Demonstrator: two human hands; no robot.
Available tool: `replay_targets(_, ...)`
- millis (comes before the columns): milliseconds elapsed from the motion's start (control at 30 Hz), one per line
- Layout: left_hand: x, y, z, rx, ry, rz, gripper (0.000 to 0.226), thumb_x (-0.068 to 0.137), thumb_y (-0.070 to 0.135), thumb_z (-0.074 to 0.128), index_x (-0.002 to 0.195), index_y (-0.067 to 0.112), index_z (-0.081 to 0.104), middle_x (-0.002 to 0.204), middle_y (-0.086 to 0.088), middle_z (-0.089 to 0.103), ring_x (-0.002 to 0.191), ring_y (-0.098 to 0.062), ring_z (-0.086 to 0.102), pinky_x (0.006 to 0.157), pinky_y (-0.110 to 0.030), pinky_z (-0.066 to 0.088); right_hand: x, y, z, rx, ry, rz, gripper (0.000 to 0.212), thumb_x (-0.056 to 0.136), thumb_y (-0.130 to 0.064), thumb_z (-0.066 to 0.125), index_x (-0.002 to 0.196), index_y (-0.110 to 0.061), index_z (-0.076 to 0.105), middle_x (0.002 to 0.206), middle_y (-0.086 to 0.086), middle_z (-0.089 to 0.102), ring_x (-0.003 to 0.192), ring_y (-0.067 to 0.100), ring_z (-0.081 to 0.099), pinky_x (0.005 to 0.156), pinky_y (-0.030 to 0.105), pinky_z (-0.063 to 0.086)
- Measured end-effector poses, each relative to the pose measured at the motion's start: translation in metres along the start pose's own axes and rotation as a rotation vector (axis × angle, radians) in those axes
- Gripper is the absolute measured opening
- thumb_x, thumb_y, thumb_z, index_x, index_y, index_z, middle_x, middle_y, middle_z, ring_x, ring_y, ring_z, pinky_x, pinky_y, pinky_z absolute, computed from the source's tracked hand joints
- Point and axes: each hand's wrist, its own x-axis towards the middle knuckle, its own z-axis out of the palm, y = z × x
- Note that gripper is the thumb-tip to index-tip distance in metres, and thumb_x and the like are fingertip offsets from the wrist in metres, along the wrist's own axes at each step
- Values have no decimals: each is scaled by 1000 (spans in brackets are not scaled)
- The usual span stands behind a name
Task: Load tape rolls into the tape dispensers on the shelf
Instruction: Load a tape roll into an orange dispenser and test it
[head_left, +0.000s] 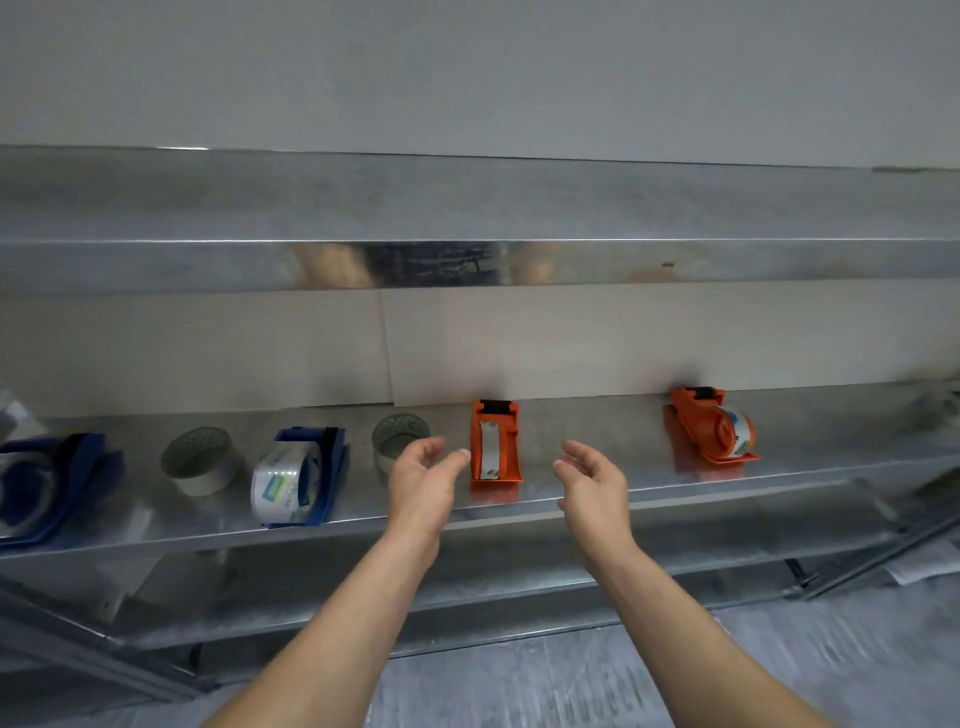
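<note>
Hands empty at the front edge of the shelf (597, 418), flanking the middle orange dispenser (496, 441).
Both open, fingers loosely curled, gripping nothing: left hand (423, 480), right hand (592, 483). One loose tape roll (400, 434) stands on end just behind the left hand. A second loose roll (200, 460) sits between the near blue dispenser (301, 473) and the far blue dispenser (47, 483) at the left end. Rolls likely light, stiff, slick-sided; pinch through core and outer wall. Dispenser probably slides on metal, so steady its base. The upper shelf (467, 208) limits lift; free room lies out over the front edge. The loaded orange dispenser (711, 426) is well apart, rightward.
</note>
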Motion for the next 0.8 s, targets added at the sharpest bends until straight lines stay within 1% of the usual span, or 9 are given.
replay_targets(100,5,-3,2,9,7,-16,44,87,22,69,129,14,57,129,-2,60,120,-20,54,105,-50,44,7,2,5,-9,-18,9,37,97,-11,56,133,-15,57,125,1,63,117,16,58,106,47,47)
replay_targets(233,12,-3,9,26,33,-28,45,86,25,70,128,15,57,127,-2,61,118,-20,55,105,-49,45,26,1,11,-22,-52,-10,39,96,-9,56,135,-13,57,130,3,62,120,16,58,109,45,45)
replay_targets(300,15,-4,17,30,55,-38,45,86,25,70,128,15,57,125,-2,62,116,-20,56,104,-49,45,38,3,11,-45,-85,-17,39,95,-9,56,134,-13,58,129,4,63,118,16,58,109,39,44)
replay_targets(367,18,-4,23,33,72,-52,45,86,24,70,128,15,57,125,-2,62,115,-20,56,104,-49,45,45,3,11,-82,-106,-32,39,94,-9,56,133,-12,59,129,5,64,117,17,58,105,33,44)
replay_targets(500,26,-2,45,23,125,-79,41,86,20,70,125,15,58,123,-2,62,112,-20,56,105,-47,45,72,7,4,-147,-176,-47,40,92,-8,58,132,-11,60,130,6,64,116,16,59,101,28,43)
replay_targets(600,31,-3,57,20,177,-101,42,86,20,70,126,14,59,124,-3,62,113,-21,57,104,-47,45,91,12,0,-192,-251,-49,40,91,-6,60,131,-11,60,131,7,64,109,12,57,100,29,44)
replay_targets(700,35,-4,66,8,228,-119,43,84,22,71,125,15,60,122,-4,64,113,-23,58,102,-45,47,108,18,-2,-238,-319,-54,41,90,-3,60,130,-9,60,131,7,63,106,10,56,97,27,44)
replay_targets(800,37,-6,71,8,268,-115,41,84,19,71,123,12,60,120,-7,65,111,-25,59,90,-36,47,119,23,0,-267,-371,-47,43,87,0,62,129,-7,61,132,9,63,107,13,58,98,31,48)
